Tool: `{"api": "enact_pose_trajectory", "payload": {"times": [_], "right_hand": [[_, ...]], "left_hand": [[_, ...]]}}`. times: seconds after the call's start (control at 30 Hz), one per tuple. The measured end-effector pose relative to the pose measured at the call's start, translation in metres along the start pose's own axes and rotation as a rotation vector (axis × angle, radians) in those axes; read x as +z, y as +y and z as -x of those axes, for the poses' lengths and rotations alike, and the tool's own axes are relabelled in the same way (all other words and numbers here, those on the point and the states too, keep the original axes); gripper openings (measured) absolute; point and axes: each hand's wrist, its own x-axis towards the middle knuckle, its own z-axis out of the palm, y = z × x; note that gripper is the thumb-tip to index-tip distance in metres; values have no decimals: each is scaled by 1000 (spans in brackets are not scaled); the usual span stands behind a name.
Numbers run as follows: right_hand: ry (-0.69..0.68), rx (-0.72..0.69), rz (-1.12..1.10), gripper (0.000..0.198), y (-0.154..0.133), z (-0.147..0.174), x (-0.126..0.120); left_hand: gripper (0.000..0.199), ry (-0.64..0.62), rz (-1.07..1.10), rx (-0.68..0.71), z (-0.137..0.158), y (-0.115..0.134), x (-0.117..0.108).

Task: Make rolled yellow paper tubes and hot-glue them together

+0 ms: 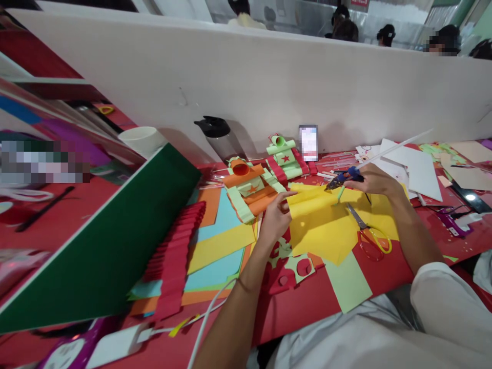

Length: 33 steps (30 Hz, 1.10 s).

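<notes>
My right hand [374,180] is wrapped round a blue glue gun [348,177], with a long whitish glue stick rising from its back. Its dark nozzle points left, close over a sheet of yellow paper [323,230]. At the left end of that paper, my left hand [277,218] pinches the curled upper edge. Scissors [371,236] with red and yellow handles lie partly spread on the paper. Just left and beyond stand an orange and pale green paper model [251,189] with a star and a red and green one [285,158].
A dark green board [111,241] leans at the left beside folded red crepe paper [177,256] and coloured sheets. A dark-lidded bottle [221,136] and a phone [308,142] stand by the white partition [246,77]. A white cable [209,312] crosses near my left forearm.
</notes>
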Motion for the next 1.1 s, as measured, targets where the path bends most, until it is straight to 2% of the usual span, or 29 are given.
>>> {"api": "enact_pose_trajectory", "payload": {"times": [0.3,0.43,0.63,0.8,1.1], "right_hand": [[25,-14,91,43,-12,-4,2],[-20,-23,112,43,-13,-5,3],[14,51,150,41,-12,-4,-1],[-25,29,133,37,-9,-2,-4],[29,-2,96,39,-3,-1,-3]], "left_hand": [[63,1,15,-2,2,3,2],[66,2,12,-12,2,4,1],[65,9,6,-13,3,5,2],[64,12,-11,-12,3,5,1],[64,-5,-10,-6,3,6,1]]}}
